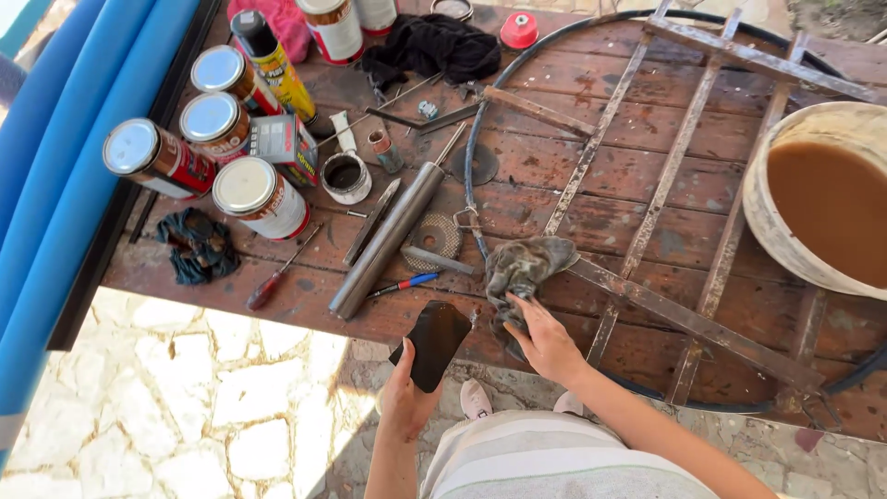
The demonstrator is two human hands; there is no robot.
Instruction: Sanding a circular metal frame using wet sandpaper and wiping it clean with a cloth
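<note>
My left hand holds a black phone upright near the front edge of the wooden table. My right hand grips the lower end of a dirty grey rag. The rag lies over the rim of a round rusty metal frame that rests on the table. A blue and red pen and a grey metal pipe lie just left of the rag.
Several paint cans stand at the left, with a spray can, a red-handled screwdriver and a dark rag. A bucket of brown liquid stands at the right. Blue tubes run along the left. Stone paving lies below.
</note>
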